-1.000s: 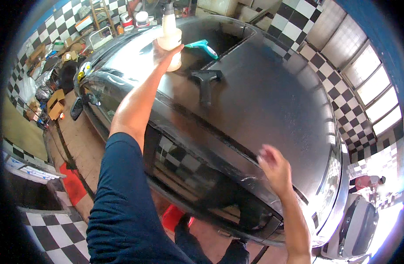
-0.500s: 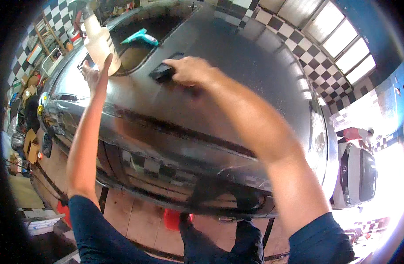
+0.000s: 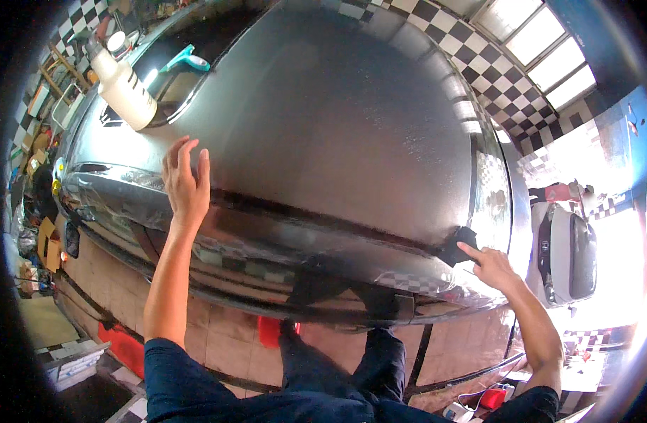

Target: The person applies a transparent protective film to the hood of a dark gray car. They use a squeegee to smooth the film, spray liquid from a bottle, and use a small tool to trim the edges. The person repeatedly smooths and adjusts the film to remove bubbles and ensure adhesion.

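Beside the wide dark metal roof [image 3: 323, 141] of a car, stands in dark trousers [image 3: 306, 359] on pinkish floor tiles [image 3: 225, 352]. Holds the left hand [image 3: 187, 185], empty, over the roof's near side, with fingers loosely bent and a little apart and thumb set off from them; cannot tell about contact with the metal. At the roof's right-hand corner, grips a black wide-headed hand tool [image 3: 461, 244] in the right hand [image 3: 494, 269], with index finger stretched along it and the other fingers curled in. Past the left hand, and apart from it, has a cream plastic spray bottle [image 3: 128, 97] with a dark nozzle standing at the edge of a dark glass panel [image 3: 207, 28], and a teal-and-white squeegee [image 3: 194, 62] lying on that glass. Farther off, faces black-and-white checkered wall tiles [image 3: 471, 60] and bright paned windows [image 3: 540, 42], and, away to the right, a silver-grey car [image 3: 562, 257] with a person in red [image 3: 567, 192] beside it.
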The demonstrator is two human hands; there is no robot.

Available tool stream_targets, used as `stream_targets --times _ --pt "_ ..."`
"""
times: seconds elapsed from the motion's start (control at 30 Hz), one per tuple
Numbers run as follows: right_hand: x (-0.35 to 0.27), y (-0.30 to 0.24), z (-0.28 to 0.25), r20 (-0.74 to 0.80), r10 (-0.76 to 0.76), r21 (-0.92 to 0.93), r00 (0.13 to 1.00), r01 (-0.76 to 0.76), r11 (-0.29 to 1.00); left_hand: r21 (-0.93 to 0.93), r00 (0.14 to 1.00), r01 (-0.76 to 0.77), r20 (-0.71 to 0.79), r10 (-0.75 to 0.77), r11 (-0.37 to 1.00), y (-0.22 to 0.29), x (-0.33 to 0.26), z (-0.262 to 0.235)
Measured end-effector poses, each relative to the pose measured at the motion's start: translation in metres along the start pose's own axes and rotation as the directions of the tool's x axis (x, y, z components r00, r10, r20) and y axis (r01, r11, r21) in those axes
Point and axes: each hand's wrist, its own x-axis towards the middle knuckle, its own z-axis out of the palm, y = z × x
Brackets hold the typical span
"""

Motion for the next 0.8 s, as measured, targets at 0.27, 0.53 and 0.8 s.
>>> stream_targets --times 0.27,0.53,0.8 --pt "0.243 -0.112 -0.187 -0.455 -0.415 -0.183 0.788 0.373 0.910 0.097 0.983 0.016 0.179 -0.033 0.995 -0.002 0.002 -0.004" --pt "0.321 -0.187 -0.220 -0.257 -0.348 -0.014 0.902 0.357 0.934 0.127 0.973 0.029 0.223 -0.057 0.992 0.004 0.000 -0.006" --pt "0.128 0.004 -0.079 0.011 -0.130 0.065 0.991 0.130 0.989 0.094 0.978 0.004 0.206 -0.023 0.996 0.010 0.002 -0.001"
